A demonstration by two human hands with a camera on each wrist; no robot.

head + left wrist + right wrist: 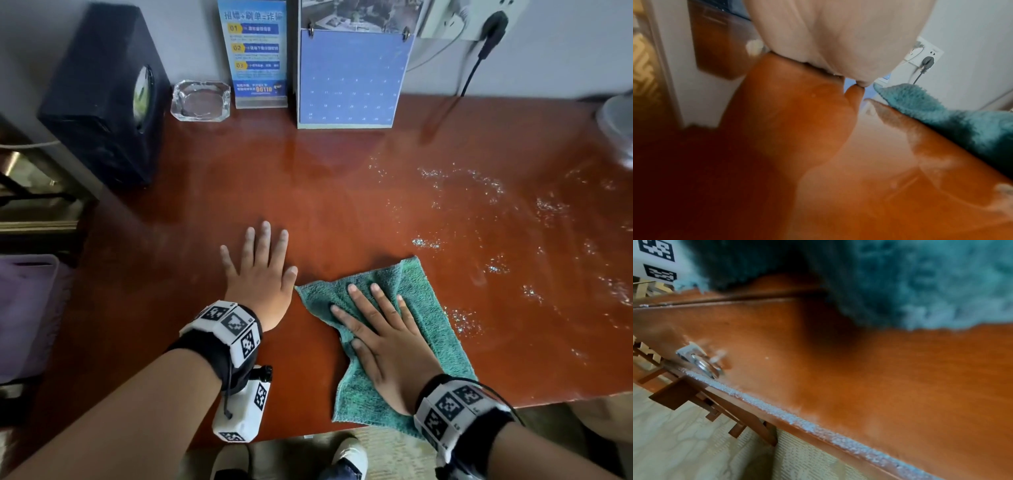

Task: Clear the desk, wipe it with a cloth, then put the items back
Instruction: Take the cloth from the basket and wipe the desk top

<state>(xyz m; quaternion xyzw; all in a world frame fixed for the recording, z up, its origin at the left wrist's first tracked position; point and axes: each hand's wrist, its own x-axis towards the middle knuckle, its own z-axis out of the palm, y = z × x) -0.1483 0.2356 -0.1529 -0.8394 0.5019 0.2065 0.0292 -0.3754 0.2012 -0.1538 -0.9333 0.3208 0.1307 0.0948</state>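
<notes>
At the front edge of the desk [205,205], the teal terry cloth [435,308] lies beneath the right hand [387,346], whose straight, spread fingers and palm press it flat. Wiping appears to be the step in hand. Recommended: hold even palm pressure, sweep rightward in overlapping strokes through the glistening speckles [479,185], and keep the cloth from bunching. Cloth condition: thick looped pile, loosely folded, rumpled, near edge overhanging the desk. Just beside it the left hand [260,277] rests flat, empty, bracing. Desk calendar [346,82], glass ashtray [200,101] and black tissue box [102,96] stand along the back wall.
</notes>
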